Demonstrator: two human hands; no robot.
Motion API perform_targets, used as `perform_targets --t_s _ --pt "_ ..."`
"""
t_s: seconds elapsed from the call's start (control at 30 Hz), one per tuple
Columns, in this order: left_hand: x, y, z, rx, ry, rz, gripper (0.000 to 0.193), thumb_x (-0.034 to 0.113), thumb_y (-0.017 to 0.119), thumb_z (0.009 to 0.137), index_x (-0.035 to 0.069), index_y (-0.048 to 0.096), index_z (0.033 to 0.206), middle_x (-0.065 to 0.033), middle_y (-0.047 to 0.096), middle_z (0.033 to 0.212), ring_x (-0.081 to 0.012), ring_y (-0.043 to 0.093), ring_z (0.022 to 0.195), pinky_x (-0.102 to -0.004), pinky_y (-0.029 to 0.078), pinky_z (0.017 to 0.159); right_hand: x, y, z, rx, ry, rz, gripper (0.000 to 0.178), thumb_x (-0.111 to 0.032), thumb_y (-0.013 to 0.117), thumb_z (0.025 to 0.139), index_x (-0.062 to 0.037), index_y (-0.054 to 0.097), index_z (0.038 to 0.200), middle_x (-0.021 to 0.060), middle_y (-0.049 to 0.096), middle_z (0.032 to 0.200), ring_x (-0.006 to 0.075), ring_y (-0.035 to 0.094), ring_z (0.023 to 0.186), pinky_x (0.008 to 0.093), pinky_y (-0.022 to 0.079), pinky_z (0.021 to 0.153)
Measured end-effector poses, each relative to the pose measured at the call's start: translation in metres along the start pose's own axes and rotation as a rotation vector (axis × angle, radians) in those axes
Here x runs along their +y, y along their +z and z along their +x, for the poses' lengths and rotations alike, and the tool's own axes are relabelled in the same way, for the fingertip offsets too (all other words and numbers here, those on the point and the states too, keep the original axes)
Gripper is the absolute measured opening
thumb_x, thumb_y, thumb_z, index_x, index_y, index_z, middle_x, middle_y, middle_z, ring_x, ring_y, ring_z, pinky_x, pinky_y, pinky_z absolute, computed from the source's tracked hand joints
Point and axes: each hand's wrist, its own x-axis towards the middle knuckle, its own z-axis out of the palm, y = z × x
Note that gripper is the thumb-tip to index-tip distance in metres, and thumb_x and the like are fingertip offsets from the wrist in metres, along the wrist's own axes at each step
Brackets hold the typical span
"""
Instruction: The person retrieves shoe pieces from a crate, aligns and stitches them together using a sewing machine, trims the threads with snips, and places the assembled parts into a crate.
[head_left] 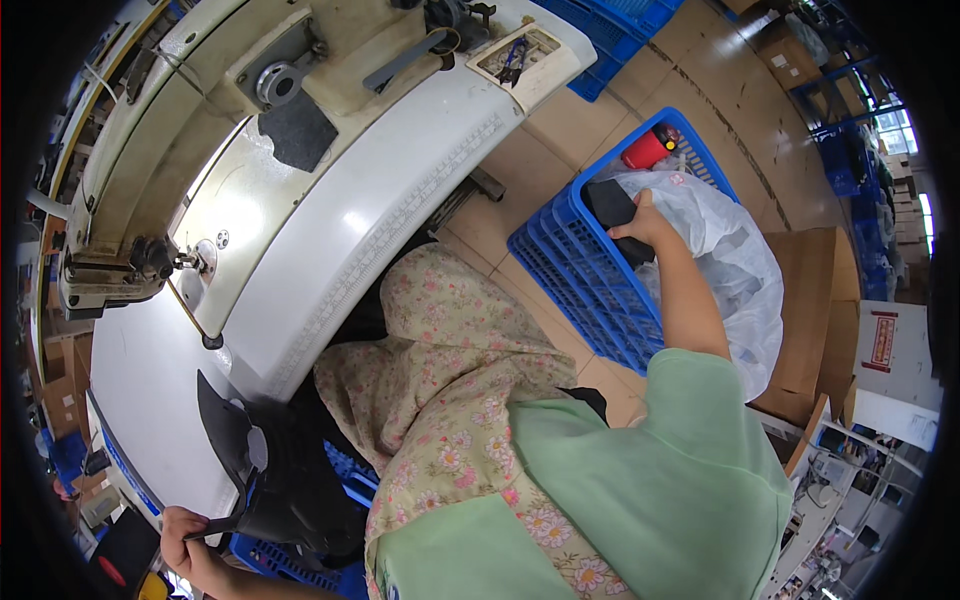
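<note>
At the lower left, my left hand [190,552] pinches the end of a black sheet-like piece [224,425]. More black pieces [310,490] lie heaped beside it, over a blue crate [285,570]. My right hand [650,222] reaches into a tall blue plastic basket [590,290] on the right, its fingers closed on a dark flat piece [632,248]. Another dark piece [608,202] sits against the basket's inner side. White translucent plastic [735,260] bulges out of the basket, with a red item [648,150] at its far end.
An industrial sewing machine [165,130] stands on a white table [400,200] with a ruler edge. A dark grey piece [298,135] lies by its arm. Thread snips [514,62] rest in a tray. A cardboard box [810,320] stands right of the basket; blue crates [610,35] are behind.
</note>
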Motion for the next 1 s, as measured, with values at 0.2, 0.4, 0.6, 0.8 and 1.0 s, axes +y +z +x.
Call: perform_targets --t_s 0.2,0.4,0.6,0.8,1.0 --pt "0.009 0.013 0.011 0.034 0.006 0.008 0.008 0.002 0.048 0.076 -0.002 0.050 0.069 -0.0081 0.048 0.070 -0.0178 0.045 0.072 -0.0286 0.033 0.066 0.003 0.011 -0.033 0.258 -0.096 0.137 0.095 -0.032 0.089 0.052 -0.0030 0.034 0.123 0.0295 0.060 0.108 0.0428 0.061 0.105 0.0410 0.047 0.092" --pt "0.028 0.017 -0.002 0.148 -0.022 0.093 0.014 0.000 0.046 0.062 -0.006 0.057 0.068 -0.0115 0.054 0.065 -0.0194 0.049 0.061 -0.0290 0.035 0.055 -0.054 -0.006 -0.051 0.418 -0.317 0.165 0.077 -0.031 0.086 0.060 0.0031 0.052 0.121 0.0229 0.064 0.111 0.0358 0.061 0.106 0.0406 0.046 0.093" --pt "0.066 0.053 0.010 0.134 -0.082 0.212 0.030 -0.005 0.048 0.057 -0.002 0.070 0.077 -0.0117 0.068 0.073 -0.0205 0.062 0.068 -0.0292 0.048 0.062 -0.262 -0.013 -0.186 -0.516 -1.063 0.597 0.088 -0.034 0.090 0.050 -0.0065 0.050 0.123 0.0108 0.052 0.129 0.0186 0.056 0.101 0.0305 0.045 0.086" --pt "0.100 0.062 -0.002 0.103 0.090 0.461 0.030 -0.003 0.059 0.059 0.003 0.071 0.085 -0.0084 0.070 0.078 -0.0245 0.064 0.068 -0.0337 0.048 0.063 -0.395 0.035 -0.291 -1.122 -1.766 0.120 0.083 -0.036 0.087 0.053 -0.0049 0.053 0.122 0.0210 0.039 0.144 0.0371 0.064 0.096 0.0391 0.051 0.081" --pt "0.100 0.033 -0.009 -0.281 0.116 0.149 0.030 -0.001 0.059 0.067 -0.003 0.071 0.095 -0.0161 0.071 0.094 -0.0276 0.067 0.075 -0.0339 0.051 0.069 -0.412 0.048 -0.310 -0.972 -1.963 -0.243 0.072 -0.035 0.082 0.058 -0.0023 0.056 0.117 0.0158 0.052 0.113 0.0339 0.062 0.080 0.0418 0.051 0.071"
